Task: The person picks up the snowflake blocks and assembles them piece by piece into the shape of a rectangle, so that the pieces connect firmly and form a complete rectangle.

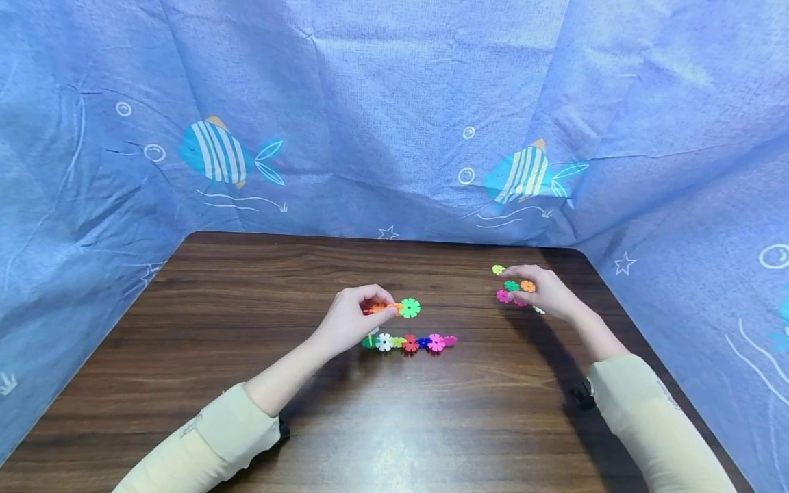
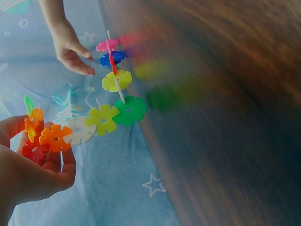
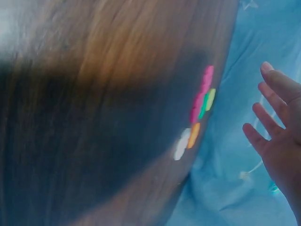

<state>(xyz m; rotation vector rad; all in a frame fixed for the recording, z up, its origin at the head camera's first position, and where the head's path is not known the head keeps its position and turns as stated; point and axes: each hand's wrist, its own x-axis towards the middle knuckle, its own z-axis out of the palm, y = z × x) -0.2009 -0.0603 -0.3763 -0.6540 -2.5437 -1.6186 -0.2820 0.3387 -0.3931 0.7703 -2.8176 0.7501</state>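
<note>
My left hand pinches a chain of interlocked plastic snowflake discs by its orange and red pieces. The chain bends round: a light green disc is at one end, and a row with white, red, blue and pink discs runs closer to me. In the left wrist view the orange disc sits against the fingers, and the dark green disc marks a corner. My right hand is held over loose snowflake discs, its fingers spread and nothing between them in the right wrist view.
The loose discs lie at the right of the brown wooden table, among them a yellow-green disc, an orange disc and a white disc. A blue fish-print cloth hangs behind the table and along its sides.
</note>
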